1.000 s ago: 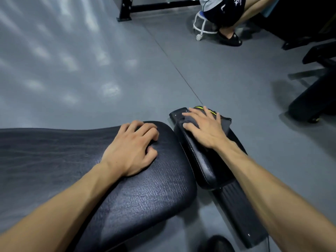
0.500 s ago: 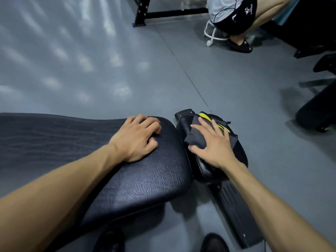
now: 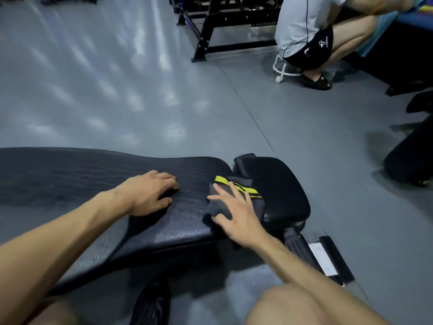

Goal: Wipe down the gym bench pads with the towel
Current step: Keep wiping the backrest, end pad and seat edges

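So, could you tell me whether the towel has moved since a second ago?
Yes. The towel, under the right hand, has shifted left: it lay on the small pad and now straddles the gap, partly on the long pad.

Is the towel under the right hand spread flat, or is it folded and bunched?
Bunched. The grey towel lies in thick crumpled layers with its yellow edge on top, under the open right hand.

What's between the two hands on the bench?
Only bare black bench pad lies between the left hand and the right hand, which presses the towel.
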{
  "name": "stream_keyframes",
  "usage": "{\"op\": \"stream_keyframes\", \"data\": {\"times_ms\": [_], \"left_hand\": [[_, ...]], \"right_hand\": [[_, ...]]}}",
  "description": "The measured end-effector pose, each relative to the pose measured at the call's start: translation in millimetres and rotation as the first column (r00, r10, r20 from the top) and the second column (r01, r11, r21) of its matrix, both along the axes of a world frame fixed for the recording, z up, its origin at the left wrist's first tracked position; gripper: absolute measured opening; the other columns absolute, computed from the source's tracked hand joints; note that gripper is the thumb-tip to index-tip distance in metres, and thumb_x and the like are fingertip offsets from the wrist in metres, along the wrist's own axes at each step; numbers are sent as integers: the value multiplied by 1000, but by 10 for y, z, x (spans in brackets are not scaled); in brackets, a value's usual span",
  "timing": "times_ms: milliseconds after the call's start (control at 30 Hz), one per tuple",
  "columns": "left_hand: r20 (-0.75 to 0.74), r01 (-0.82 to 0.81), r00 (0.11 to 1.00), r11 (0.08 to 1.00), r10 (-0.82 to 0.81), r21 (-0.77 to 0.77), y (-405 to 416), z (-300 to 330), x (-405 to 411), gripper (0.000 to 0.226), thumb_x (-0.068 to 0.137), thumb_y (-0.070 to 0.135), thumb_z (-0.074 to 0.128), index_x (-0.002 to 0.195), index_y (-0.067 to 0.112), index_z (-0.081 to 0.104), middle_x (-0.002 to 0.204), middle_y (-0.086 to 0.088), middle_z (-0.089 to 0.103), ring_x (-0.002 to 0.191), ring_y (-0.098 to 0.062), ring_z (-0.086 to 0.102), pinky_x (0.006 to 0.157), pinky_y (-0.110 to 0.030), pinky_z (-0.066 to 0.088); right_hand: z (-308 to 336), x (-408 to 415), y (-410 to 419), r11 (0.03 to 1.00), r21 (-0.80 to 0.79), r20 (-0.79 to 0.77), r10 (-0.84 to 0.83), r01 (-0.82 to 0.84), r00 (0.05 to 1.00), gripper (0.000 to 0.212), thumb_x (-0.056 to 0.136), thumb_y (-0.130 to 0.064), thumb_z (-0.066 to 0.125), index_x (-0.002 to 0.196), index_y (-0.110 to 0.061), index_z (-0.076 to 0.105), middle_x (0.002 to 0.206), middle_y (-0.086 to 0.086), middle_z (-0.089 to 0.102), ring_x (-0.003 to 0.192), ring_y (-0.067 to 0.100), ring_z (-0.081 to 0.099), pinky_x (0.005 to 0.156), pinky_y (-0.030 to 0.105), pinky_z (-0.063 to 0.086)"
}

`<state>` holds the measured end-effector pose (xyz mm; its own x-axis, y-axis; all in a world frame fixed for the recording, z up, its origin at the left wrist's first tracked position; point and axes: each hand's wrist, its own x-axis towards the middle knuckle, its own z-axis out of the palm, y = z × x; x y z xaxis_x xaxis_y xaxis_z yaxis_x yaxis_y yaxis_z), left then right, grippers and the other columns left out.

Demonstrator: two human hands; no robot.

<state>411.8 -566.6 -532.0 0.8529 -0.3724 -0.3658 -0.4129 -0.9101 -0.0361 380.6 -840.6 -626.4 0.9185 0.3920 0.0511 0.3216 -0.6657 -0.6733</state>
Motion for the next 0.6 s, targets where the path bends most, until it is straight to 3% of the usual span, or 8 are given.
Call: {"op": "stream_keyframes", "data": {"times_ms": [67, 167, 333, 467, 600], "left_hand": [[-9, -12, 1000, 1000, 12, 8, 59, 8, -120, 50, 99, 47, 49, 148, 38, 40, 163, 15, 28, 145, -15, 32, 114, -37, 39], [-31, -41, 999, 999, 41, -5, 96, 45, -240, 52, 100, 46, 50, 151, 38, 38, 165, 14, 25, 148, -16, 29, 115, -39, 38], [-104, -69, 993, 996, 63, -51, 269, 143, -440, 50, 100, 42, 54, 149, 36, 45, 165, 12, 28, 148, -14, 33, 120, -27, 26], [-54, -114, 993, 986, 108, -123, 512, 209, -570, 43, 101, 37, 55, 144, 34, 53, 161, 11, 36, 145, -12, 38, 118, -22, 26], [67, -94, 993, 991, 101, -99, 785, 113, -685, 50, 101, 46, 48, 151, 39, 42, 164, 13, 29, 148, -13, 31, 122, -29, 24]], "right_hand": [[-70, -167, 70, 992, -88, 120, 104, -93, 987, 62, 81, -46, 46, 143, -41, 50, 166, -25, 20, 157, 8, -5, 124, 48, -14], [-148, -172, -123, 969, -177, 197, 207, -173, 958, 72, 81, -47, 49, 152, -44, 37, 168, -23, 10, 157, 9, -9, 123, 50, -13], [-73, 173, -118, 965, -236, 71, 134, -113, 988, 72, 89, -54, 53, 156, -47, 28, 170, -19, 0, 157, 15, -11, 126, 55, -1], [95, 282, 200, 959, -275, 17, 73, -66, 997, 64, 99, -55, 48, 158, -48, 23, 170, -20, 0, 157, 24, -13, 124, 59, -6], [204, -12, 497, 888, -318, 73, 372, -332, 925, 67, 97, -58, 45, 158, -50, 18, 169, -21, -2, 156, 25, -19, 122, 57, -15]]}}
